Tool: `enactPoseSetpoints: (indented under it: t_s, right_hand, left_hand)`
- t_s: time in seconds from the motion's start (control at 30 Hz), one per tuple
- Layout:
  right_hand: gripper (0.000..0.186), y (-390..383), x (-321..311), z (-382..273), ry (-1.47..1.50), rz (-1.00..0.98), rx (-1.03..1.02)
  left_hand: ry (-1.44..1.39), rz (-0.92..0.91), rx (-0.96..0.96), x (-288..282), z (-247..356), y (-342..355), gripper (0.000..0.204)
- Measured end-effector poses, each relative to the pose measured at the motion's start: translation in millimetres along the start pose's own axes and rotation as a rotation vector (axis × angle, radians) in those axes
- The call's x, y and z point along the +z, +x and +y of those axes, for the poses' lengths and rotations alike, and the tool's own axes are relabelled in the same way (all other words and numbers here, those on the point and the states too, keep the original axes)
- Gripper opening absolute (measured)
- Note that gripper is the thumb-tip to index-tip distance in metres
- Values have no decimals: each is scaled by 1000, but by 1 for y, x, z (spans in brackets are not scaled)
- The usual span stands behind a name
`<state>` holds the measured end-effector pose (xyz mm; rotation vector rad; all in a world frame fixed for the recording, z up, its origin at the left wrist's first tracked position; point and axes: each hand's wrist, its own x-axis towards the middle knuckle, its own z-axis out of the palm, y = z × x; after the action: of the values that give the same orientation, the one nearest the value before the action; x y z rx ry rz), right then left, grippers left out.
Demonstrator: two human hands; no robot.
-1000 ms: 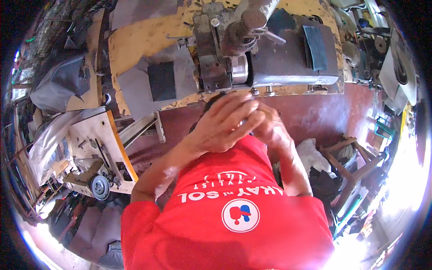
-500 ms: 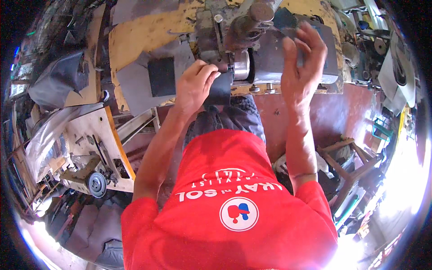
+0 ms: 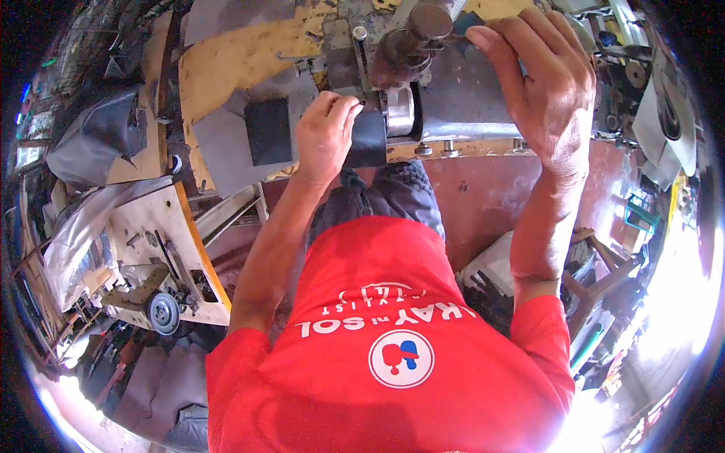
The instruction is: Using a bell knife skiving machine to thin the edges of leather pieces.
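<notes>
My left hand (image 3: 325, 140) is closed in a pinch just left of the machine's shiny metal drum (image 3: 400, 112). A small dark tip shows at its fingertips, too small to name. Under and beside this hand is a flat black sheet (image 3: 368, 142), next to the drum. My right hand (image 3: 555, 94) is raised over the right part of the dark machine (image 3: 472, 90), its thumb apart from its half-bent fingers, and nothing shows in it. A dark round knob (image 3: 430, 23) tops the machine's upright, between the two hands.
A black square piece (image 3: 268, 132) lies on a grey sheet (image 3: 219, 143) at the left of the worn yellow bench (image 3: 249, 49). Farther left stand a pale board with a pulley wheel (image 3: 163, 311) and a folded dark sheet (image 3: 94, 136). A wooden frame (image 3: 604, 279) is at lower right.
My right hand has moved up and to the right, away from the drum. My left hand has shifted slightly left and stays pinched.
</notes>
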<state>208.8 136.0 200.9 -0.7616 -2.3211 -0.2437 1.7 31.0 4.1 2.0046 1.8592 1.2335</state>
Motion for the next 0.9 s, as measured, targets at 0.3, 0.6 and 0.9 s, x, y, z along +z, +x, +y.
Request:
enactPoseSetpoints:
  t_s: [0.3,0.6,0.9]
  right_hand:
    - [24,-89,107,-23,633,264,725]
    - [50,-197,98,-113,956,-262,978]
    - [26,-180,127,-120,1068,-310,1123]
  left_hand:
    - [70,76,1,13,1,-6,13]
    - [205,-9,280,2,4,-18,32]
    - [263,-105,300,6,-6,-37,47]
